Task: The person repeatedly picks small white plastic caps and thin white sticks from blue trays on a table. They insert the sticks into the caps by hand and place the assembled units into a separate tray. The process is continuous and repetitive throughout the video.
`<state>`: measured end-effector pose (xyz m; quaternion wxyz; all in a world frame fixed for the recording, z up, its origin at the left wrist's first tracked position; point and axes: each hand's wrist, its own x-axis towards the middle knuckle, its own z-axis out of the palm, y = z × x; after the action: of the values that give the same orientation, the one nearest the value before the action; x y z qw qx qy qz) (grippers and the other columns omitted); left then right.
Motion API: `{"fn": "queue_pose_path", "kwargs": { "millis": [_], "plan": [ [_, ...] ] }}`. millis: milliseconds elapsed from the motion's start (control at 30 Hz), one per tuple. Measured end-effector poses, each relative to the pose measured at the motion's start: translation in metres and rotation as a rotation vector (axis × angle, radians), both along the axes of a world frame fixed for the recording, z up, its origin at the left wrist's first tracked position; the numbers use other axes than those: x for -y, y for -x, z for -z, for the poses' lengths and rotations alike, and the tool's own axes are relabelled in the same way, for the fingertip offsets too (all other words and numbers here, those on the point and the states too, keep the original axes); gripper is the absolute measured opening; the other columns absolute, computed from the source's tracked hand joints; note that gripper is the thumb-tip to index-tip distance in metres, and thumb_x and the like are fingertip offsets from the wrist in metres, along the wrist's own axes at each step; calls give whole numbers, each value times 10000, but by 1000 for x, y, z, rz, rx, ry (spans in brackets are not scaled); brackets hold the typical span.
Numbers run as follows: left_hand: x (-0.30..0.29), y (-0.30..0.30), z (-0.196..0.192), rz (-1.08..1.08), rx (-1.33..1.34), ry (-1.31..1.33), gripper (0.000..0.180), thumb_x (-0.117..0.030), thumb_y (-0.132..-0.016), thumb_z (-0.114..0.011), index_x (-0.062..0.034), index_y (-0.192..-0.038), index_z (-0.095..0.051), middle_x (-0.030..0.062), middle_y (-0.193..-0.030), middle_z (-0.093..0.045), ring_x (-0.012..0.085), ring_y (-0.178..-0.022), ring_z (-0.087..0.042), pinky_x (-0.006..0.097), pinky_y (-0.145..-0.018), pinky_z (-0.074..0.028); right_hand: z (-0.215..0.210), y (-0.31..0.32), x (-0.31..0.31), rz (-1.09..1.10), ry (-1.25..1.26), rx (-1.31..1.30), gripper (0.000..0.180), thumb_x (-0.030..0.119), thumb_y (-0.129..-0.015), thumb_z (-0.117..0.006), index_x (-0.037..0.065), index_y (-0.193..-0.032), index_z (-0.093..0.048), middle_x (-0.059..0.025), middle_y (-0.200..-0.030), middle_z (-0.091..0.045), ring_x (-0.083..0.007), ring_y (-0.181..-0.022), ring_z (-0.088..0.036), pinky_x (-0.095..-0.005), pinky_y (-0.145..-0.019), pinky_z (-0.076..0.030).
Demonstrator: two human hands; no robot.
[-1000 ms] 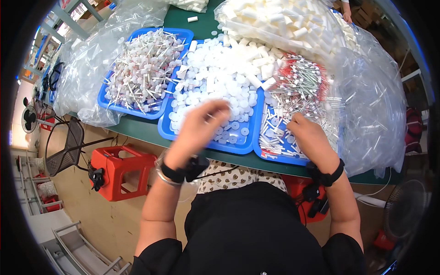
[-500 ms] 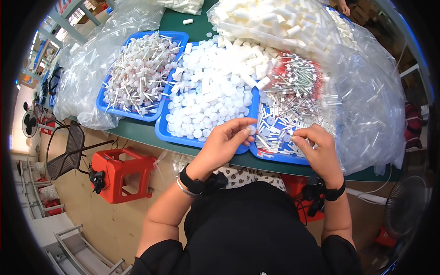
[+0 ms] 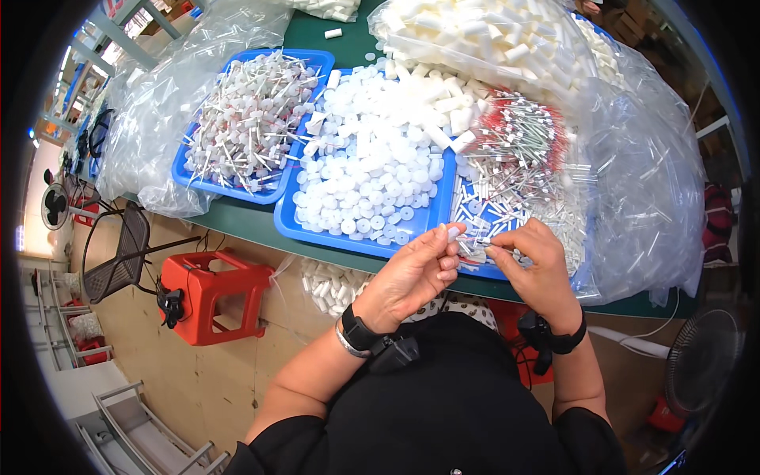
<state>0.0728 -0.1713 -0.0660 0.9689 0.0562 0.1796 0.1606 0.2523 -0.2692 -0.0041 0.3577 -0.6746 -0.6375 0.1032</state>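
My left hand (image 3: 418,279) is turned partly palm up, its thumb and forefinger pinching a small translucent white disc (image 3: 454,233). Close to its right, my right hand (image 3: 540,265) has thumb and forefinger together on something thin and pale, too small to name. Both are over the near edge of a blue tray of short white sticks and thin pins (image 3: 518,131) with red parts. Left of it, a blue tray (image 3: 286,231) holds many translucent discs (image 3: 348,194) with white cylinders (image 3: 451,103) behind them. Sticks with discs on them (image 3: 253,119) fill the far left tray (image 3: 182,172).
A clear bag of white cylinders (image 3: 483,36) lies at the back of the green table (image 3: 245,229). Plastic bags flank the trays, one large bag (image 3: 641,190) at the right. A red stool (image 3: 198,297) stands on the floor left, a fan (image 3: 701,356) at lower right.
My left hand has turned palm up and moved slightly right and nearer me, its fingers curling in around the disc. My right hand has shifted a little left and nearer; the hands are closer together.
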Motion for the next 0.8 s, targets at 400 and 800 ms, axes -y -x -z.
{"fn": "queue_pose_path", "kwargs": {
  "millis": [400, 800],
  "plan": [
    [2, -1, -3, 8, -99, -192, 332, -229, -981, -558, -14, -1232, -522, 7, -905, -607, 71, -763, -546, 200, -670, -464, -1, 3, 2, -33, -2, 64, 94, 39, -747, -734, 31, -811, -666, -79, -724, -642, -237, -670, -576, -349, -584, -452],
    [17, -9, 4, 47, -149, -261, 310, -189, -983, -552, 3, -1226, -567, 8, -859, -630, 85, -714, -585, 199, -664, -506, 12, 16, 1, -15, 6, -50, 42, 24, -796, -682, 9, -824, -655, -111, -705, -633, -256, -628, -605, -346, -549, -456]
  ]
}}
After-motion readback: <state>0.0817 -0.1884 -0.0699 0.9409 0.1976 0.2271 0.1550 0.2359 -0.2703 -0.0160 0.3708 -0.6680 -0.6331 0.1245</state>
